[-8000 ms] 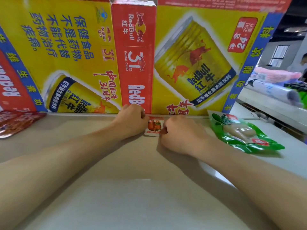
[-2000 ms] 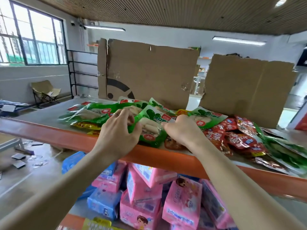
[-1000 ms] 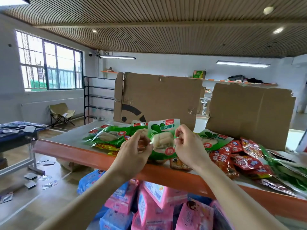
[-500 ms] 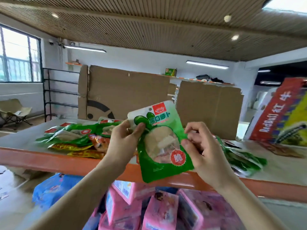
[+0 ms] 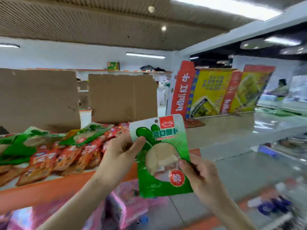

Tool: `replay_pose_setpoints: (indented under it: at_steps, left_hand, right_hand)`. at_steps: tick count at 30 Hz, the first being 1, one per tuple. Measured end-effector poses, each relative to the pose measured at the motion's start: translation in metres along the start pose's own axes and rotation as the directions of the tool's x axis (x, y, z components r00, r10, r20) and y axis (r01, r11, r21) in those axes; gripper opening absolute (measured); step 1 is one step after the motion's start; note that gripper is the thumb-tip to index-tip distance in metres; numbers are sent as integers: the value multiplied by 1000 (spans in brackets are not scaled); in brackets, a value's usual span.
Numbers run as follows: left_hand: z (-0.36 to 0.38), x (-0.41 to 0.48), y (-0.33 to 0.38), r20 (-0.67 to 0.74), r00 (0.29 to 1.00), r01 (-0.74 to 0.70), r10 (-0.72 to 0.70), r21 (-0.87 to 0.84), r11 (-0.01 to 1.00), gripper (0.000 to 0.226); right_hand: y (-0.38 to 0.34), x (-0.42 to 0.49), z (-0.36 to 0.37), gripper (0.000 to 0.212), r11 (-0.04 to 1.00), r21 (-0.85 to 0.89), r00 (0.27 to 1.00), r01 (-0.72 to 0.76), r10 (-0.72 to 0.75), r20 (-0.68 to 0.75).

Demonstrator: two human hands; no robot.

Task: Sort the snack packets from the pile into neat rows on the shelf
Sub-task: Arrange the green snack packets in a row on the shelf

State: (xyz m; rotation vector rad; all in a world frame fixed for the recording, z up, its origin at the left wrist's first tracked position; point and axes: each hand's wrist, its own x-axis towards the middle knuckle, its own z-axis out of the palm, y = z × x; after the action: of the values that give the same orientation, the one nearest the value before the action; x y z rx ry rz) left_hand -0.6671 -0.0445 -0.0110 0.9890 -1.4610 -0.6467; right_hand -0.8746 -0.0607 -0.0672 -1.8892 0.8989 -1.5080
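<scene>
A green snack packet (image 5: 163, 156) with a clear window and a red round sticker hangs upright in front of me, above the shelf's orange front edge. My left hand (image 5: 121, 156) pinches its upper left side, thumb on the front. My right hand (image 5: 197, 176) pinches its lower right edge. The pile of green and red packets (image 5: 54, 151) lies on the shelf (image 5: 224, 136) to the left. Further right the grey shelf surface runs to the printed Red Bull cartons (image 5: 214, 92).
Two brown cardboard sheets (image 5: 123, 97) stand behind the pile. A red packet (image 5: 193, 123) lies at the foot of the cartons. Pink packages (image 5: 126, 206) fill the level below. Another shelf unit (image 5: 282, 146) stands blurred at the right.
The view has swung right, so the pile now lies at the left and the Red Bull cartons show in full. Both hands carried the green packet rightwards with it.
</scene>
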Motion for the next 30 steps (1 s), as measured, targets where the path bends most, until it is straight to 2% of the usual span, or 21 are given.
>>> replay_pose_setpoints:
  at_steps: [3, 6, 12, 14, 17, 19, 22, 26, 30]
  left_hand:
    - [63, 4, 0, 116, 993, -3, 5, -22, 1000, 27]
    - [128, 10, 1, 161, 987, 8, 1, -56, 998, 21]
    - [254, 14, 2, 171, 985, -1, -2, 14, 1000, 18]
    - [294, 16, 4, 194, 981, 22, -23, 8, 1000, 17]
    - [350, 24, 10, 236, 971, 19, -27, 35, 999, 17]
    - [384, 31, 16, 241, 971, -6, -1, 32, 999, 18]
    - [427, 40, 27, 256, 965, -61, 51, 31, 998, 39]
    - [474, 59, 39, 279, 955, -107, 99, 11, 994, 33]
    - [508, 87, 55, 273, 945, -204, 179, 67, 977, 41]
  right_hand:
    - [13, -13, -62, 27, 997, -6, 995, -72, 71, -67]
    - [26, -28, -124, 30, 992, -35, 989, -122, 118, -87]
    - [52, -56, -238, 47, 978, -20, 968, -208, 203, -150]
    - [57, -65, -275, 44, 973, -14, 962, -231, 226, -156]
    - [65, -73, -326, 46, 970, -88, 955, -227, 204, -217]
    - [71, -75, -357, 39, 962, -131, 938, -241, 196, -287]
    - [77, -72, -399, 28, 937, -211, 912, -278, 188, -366]
    - [84, -62, -440, 27, 922, -268, 898, -279, 152, -412]
    - [97, -40, -475, 28, 916, -267, 879, -300, 157, -451]
